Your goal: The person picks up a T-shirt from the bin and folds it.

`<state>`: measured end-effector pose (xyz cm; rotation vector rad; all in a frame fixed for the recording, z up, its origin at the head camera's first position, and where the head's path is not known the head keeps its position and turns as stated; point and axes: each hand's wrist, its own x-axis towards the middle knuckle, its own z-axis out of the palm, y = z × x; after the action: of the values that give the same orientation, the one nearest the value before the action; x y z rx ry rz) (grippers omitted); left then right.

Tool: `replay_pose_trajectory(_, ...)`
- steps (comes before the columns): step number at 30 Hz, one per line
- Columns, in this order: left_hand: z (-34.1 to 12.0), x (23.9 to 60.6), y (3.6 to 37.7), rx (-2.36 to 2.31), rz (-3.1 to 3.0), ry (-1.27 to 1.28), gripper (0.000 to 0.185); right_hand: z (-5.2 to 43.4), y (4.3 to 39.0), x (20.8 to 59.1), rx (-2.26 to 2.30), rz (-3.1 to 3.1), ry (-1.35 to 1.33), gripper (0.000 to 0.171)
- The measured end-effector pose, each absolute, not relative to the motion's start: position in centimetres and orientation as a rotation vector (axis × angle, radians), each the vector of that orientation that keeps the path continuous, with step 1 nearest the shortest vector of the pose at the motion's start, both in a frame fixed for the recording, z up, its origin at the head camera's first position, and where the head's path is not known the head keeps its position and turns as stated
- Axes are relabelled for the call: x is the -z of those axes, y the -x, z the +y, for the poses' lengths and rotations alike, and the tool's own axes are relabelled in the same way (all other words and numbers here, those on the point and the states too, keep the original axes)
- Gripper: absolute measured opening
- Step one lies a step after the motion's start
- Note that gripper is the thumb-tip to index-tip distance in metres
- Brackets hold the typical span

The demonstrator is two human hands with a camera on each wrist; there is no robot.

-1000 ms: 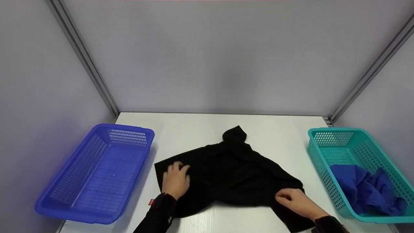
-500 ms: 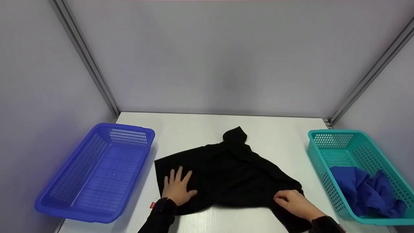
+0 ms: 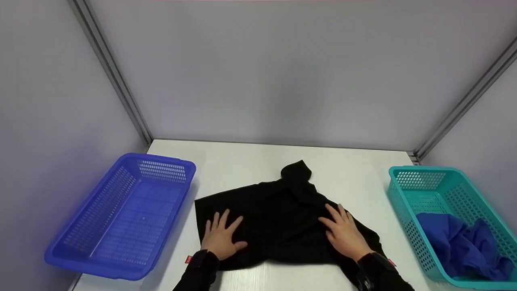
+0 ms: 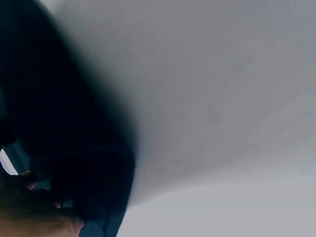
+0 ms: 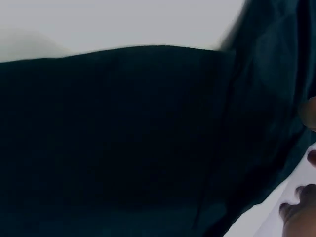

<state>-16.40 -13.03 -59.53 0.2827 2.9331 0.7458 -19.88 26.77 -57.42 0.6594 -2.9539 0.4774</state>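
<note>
A black garment [image 3: 278,218] lies spread on the white table [image 3: 242,161], a bunched part sticking up at its far middle. My left hand [image 3: 220,236] presses flat on its left portion, fingers spread. My right hand [image 3: 343,230] lies flat on its right portion, fingers straight and pointing up-left. In the right wrist view the dark cloth [image 5: 123,138] fills most of the frame, with fingertips [image 5: 301,207] at the lower right. The left wrist view is blurred: dark cloth [image 4: 64,148] at the left, pale surface beyond.
An empty blue basket [image 3: 121,214] stands at the table's left edge. A teal basket [image 3: 424,198] at the right holds a crumpled blue cloth [image 3: 460,246]. Grey walls enclose the table on three sides. A small red tag [image 3: 188,259] shows near my left wrist.
My right hand left the garment's lower right corner, which it had been holding with curled fingers, and moved up-left to lie flat on the cloth. The left hand's fingers spread out flat.
</note>
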Motion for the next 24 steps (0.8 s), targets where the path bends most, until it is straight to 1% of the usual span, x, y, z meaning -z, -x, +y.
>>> replay_pose_trajectory(6,-13.4,59.4,16.5,-0.755,2.895,-0.316,0.078,25.4,21.0,57.9,-0.376,-2.982,-0.577,0.033)
replay_pose_trajectory(8,-13.5,59.3,16.5,-0.75,2.891,-0.323,0.078,25.2,21.3,58.0,-0.371,-3.012,-0.519,0.034)
replay_pose_trajectory(10,-13.7,59.2,16.6,-0.749,2.885,-0.326,0.077,25.3,21.7,57.9,-0.398,-3.065,-0.441,0.039)
replay_pose_trajectory(13,-13.9,59.3,16.6,-0.754,2.876,-0.332,0.077,26.0,22.5,57.8,-0.536,-3.129,-0.276,0.049)
replay_pose_trajectory(20,-14.3,59.1,16.5,-0.783,2.85,-0.382,0.076,29.3,23.9,56.3,-1.068,-3.11,0.284,0.064)
replay_pose_trajectory(22,-14.6,59.0,16.4,-0.78,2.849,-0.411,0.076,29.8,23.8,56.0,-1.093,-3.106,0.376,0.066)
replay_pose_trajectory(24,-14.9,58.8,16.3,-0.782,2.843,-0.444,0.076,29.9,23.4,56.1,-1.037,-3.078,0.38,0.065)
